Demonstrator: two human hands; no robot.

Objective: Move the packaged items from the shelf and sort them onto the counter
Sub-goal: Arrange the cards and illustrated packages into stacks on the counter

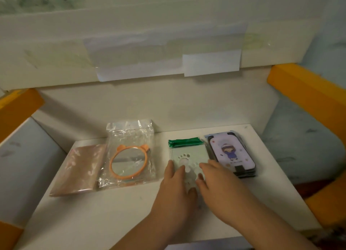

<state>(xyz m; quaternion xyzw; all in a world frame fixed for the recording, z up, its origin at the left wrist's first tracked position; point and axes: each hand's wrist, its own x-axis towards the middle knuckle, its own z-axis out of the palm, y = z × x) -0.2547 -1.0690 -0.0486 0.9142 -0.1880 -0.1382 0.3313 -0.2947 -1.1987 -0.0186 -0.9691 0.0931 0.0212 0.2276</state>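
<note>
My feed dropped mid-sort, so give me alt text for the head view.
Both hands, left hand and right hand, rest on a green-topped paw-print packet on the white counter. Right of it sits a stack of cartoon-girl cases; left of it a bagged orange mirror and a pink packet.

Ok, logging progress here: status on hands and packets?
Left hand and right hand both flat on the green-topped paw-print packet. Mirror packet to its left, cartoon cases touching its right. Nothing blocking.
</note>
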